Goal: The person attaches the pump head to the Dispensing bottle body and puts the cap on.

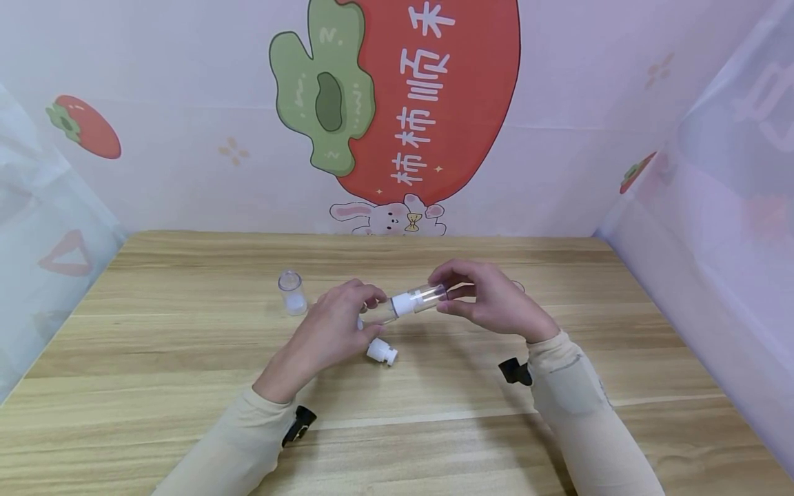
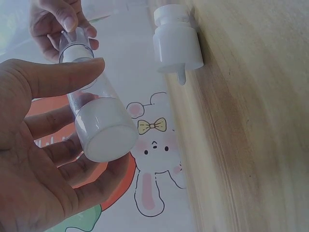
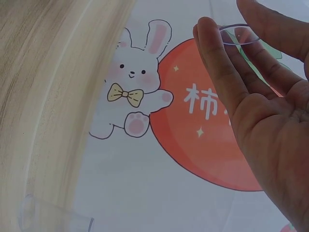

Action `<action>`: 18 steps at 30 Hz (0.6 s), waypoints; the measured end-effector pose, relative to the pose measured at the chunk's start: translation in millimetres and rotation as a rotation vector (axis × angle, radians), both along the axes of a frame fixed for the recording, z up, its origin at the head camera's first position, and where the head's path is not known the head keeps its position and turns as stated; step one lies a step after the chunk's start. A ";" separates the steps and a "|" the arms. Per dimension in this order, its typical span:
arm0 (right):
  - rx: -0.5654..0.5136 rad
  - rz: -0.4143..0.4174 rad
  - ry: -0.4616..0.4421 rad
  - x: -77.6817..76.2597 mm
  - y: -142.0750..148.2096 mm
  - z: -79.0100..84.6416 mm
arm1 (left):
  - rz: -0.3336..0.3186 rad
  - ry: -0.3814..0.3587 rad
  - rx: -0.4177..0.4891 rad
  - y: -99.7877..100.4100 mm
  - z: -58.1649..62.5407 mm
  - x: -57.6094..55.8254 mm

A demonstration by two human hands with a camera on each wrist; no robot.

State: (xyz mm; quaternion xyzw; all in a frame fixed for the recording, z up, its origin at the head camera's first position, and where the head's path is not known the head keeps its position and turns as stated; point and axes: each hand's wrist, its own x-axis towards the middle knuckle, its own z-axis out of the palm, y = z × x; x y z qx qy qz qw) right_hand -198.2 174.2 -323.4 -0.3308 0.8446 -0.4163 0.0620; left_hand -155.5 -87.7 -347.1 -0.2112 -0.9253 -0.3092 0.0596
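Note:
In the head view my left hand (image 1: 335, 317) grips a clear bottle (image 1: 380, 314) by its body. A white collar (image 1: 404, 304) sits at the bottle's upper end, inside or against a clear cap (image 1: 431, 296). My right hand (image 1: 493, 297) pinches the far end of that cap. The bottle's white bottom (image 2: 107, 137) faces the left wrist view, with the thumb and fingers curled around the body. In the right wrist view the round end of the cap (image 3: 240, 35) shows between fingers and thumb. Below the bottle lies a white pump head (image 1: 382, 352) on the table.
A second clear bottle (image 1: 292, 293) with a white bottom stands to the left of my left hand. Another clear piece (image 3: 55, 215) lies on the wooden table (image 1: 434, 441), mostly hidden behind my right hand in the head view. Printed cloth (image 1: 205, 179) walls the back and sides.

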 end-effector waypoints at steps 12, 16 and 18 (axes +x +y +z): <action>-0.003 0.006 -0.007 0.5 -3.3 -1.6 | -0.008 -0.006 0.007 -0.1 -0.2 0.6; 0.006 0.003 0.000 1.1 -3.9 -1.5 | -0.013 -0.003 0.007 -0.1 -0.4 0.4; 0.008 0.002 0.006 1.2 -4.1 -1.6 | -0.015 -0.003 0.009 0.0 -0.4 0.5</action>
